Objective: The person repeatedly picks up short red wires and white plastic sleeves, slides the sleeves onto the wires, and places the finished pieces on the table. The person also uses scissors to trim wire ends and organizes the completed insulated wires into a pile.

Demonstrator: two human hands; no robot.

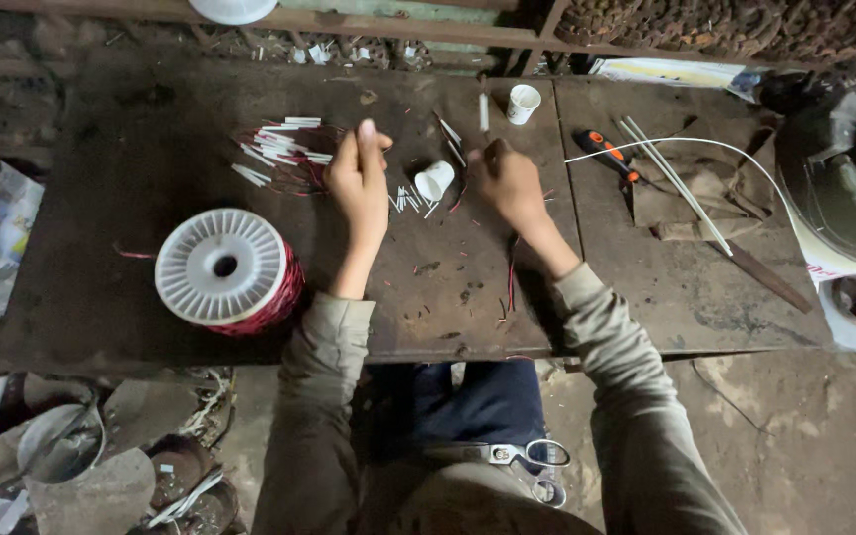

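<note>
My left hand rests on the table, fingers together, just right of the white sleeves. My right hand pinches smth thin, can't tell what. A tipped cup lies btw both hands.

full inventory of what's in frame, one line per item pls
workbench: 1, dark, fills the middle
wire spool: 1, white flanges with red wire, bench front left
sleeve pieces: many, white, on red wire loops left of the left hand
small cups: 2, white, one tipped between the hands, one upright farther back
screwdriver: 1, orange and black handle, right bench
long tubes: a few, white, right bench over a brown cloth
tape roll: 1, pale, far right
scissors: 1, on the lap
left hand: 1, pinching something small
right hand: 1, fingers curled, contents unclear
</note>
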